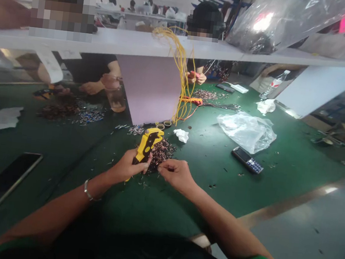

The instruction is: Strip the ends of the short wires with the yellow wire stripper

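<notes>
My left hand (127, 166) grips a yellow and black hand crimping tool (147, 145), which stands tilted with its head pointing up and away from me. A loose heap of small copper-coloured wire pieces (161, 155) lies just beyond the tool. My right hand (175, 174) sits at the heap's near edge with its fingertips pinched together. Anything between those fingertips is too small to make out. Several stray bits are scattered on the green mat (184, 193) around both hands.
A white shelf (138, 44) crosses the bench ahead, with a bundle of yellow wires (178, 74) hanging over it. A keypad phone (247, 160), a plastic bag (245, 131) and a smartphone (4, 180) lie on the mat. Co-workers' hands (91, 88) work beyond the shelf.
</notes>
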### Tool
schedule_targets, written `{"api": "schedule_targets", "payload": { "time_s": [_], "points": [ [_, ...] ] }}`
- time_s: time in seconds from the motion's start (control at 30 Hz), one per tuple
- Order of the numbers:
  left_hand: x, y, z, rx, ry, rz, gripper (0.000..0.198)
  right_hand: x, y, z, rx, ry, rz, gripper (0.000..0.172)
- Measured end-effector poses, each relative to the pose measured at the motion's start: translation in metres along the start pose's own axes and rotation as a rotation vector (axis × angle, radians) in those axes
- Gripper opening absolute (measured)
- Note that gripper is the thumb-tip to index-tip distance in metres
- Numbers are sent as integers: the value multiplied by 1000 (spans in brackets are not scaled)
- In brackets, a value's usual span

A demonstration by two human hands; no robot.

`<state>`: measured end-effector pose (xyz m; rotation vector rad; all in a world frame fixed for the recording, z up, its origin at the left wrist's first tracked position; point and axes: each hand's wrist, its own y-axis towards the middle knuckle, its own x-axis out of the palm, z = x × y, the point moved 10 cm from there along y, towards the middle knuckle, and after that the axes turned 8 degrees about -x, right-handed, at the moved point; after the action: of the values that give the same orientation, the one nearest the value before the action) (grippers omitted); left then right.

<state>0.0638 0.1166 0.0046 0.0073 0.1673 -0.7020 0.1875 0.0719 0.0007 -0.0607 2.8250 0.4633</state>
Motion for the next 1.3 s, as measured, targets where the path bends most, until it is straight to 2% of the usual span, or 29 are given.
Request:
{"api": "schedule_targets", "payload": {
  "time_s": [0.33, 0.7, 0.93, 1.13, 1.3],
  "points": [
    [11, -2, -8, -54, 17, -133, 24, -3, 0, 8, 46, 28, -10, 17],
    [7, -1, -7, -55, 32, -101, 22, -7, 3, 9, 51, 146, 0, 16],
    [1, 2, -12, -66, -33, -76, 23, -33, 10, 19, 111, 270, 144, 17],
    [8, 0, -17, -146, -169, -76, 36, -29, 9, 27, 152, 432, 217, 19],
    [16, -2, -14, -190, -299, -115, 43, -24, 8, 36, 214, 460, 225, 20]
  ]
}}
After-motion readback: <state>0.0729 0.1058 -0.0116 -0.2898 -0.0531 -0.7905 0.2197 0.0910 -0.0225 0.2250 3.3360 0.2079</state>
